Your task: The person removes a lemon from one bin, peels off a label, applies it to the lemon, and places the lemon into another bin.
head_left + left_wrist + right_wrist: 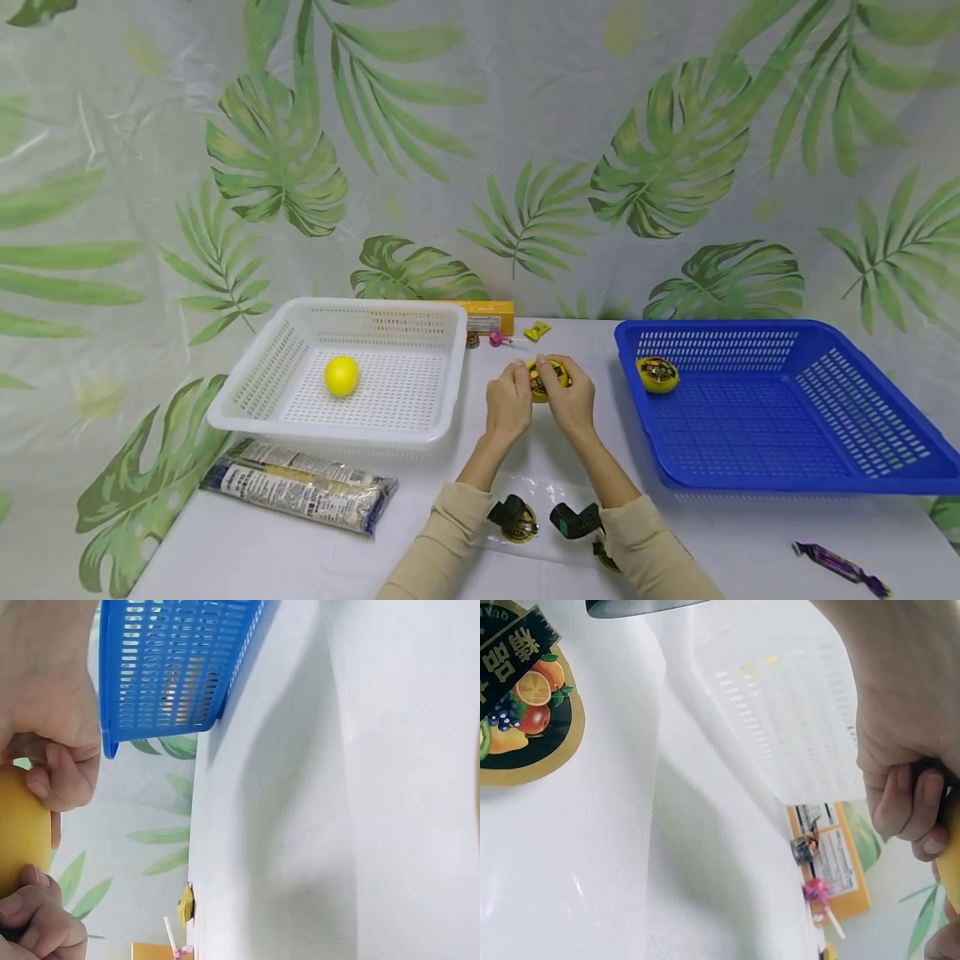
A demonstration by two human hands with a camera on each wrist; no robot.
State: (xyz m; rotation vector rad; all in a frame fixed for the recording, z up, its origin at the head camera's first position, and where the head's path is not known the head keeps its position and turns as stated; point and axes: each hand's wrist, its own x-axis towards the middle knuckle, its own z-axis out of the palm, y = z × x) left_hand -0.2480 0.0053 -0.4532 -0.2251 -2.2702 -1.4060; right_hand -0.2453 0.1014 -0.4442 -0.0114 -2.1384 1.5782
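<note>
Both hands hold one round yellow lemon-like fruit (538,388), which carries a dark printed label on its upper face. My left hand (510,403) grips it from the left and my right hand (572,398) from the right, with both thumbs on top. In the left wrist view the fruit (21,832) shows a plain yellow side between the fingers. A second labelled yellow fruit (658,376) lies at the left end of the blue basket (757,482). One plain yellow fruit (342,376) sits in the white basket (341,430).
A clear plastic sheet (540,493) with gold-and-black fruit labels (536,712) lies under the forearms. At the back are an orange box (491,318), a pink lollipop (497,338) and a yellow-wrapped candy (537,330). A printed packet (300,487) lies front left, a purple-wrapped candy (840,565) front right.
</note>
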